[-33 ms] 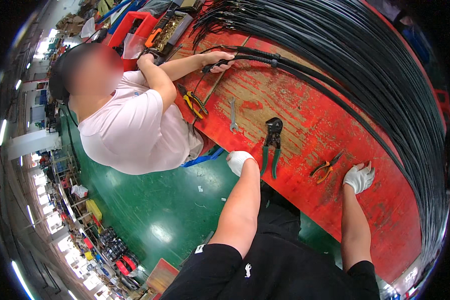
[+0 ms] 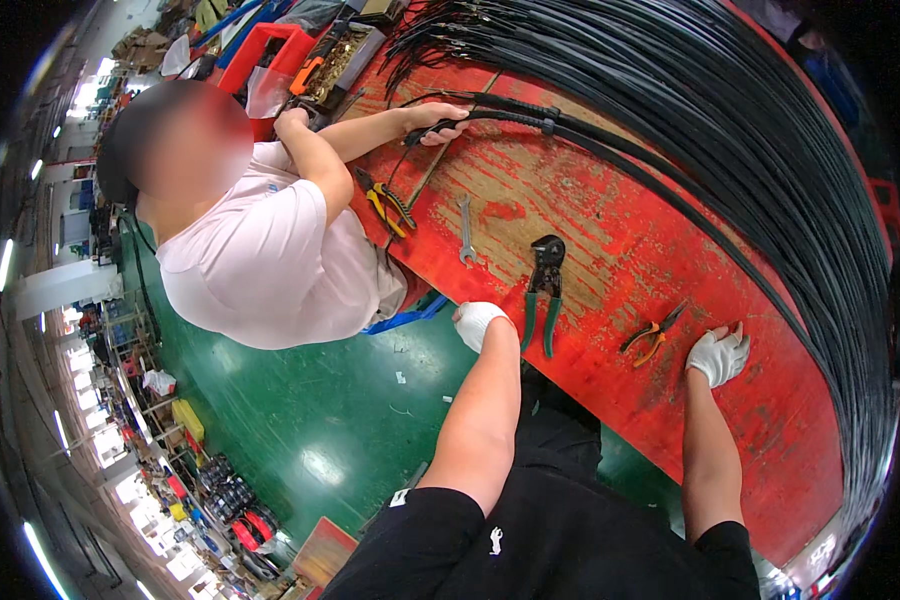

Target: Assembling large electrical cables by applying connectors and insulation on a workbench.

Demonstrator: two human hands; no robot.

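My left hand [image 2: 480, 323], in a white glove with bare fingertips, is at the near table edge. Its fingers are curled in, and their inner side is hidden. Just right of it lie green-handled crimping pliers [image 2: 545, 295] with a black head. My right hand [image 2: 720, 357], gloved the same way, rests on the red table [image 2: 610, 385] with fingers loosely bent and apart, nothing in them. To its left are small orange-and-black pliers [image 2: 652, 337]. An open-ended wrench [image 2: 467, 230] lies beyond my left hand.
A co-worker in a pale shirt [image 2: 260, 250] stands at the left, one hand [image 2: 438, 125] gripping black cables [image 2: 610, 140]. Yellow-and-black pliers [image 2: 385, 203] lie near that person. A thick bundle of black cables [image 2: 750, 150] curves along the far and right side. A red bin [image 2: 265, 55] stands at the back left.
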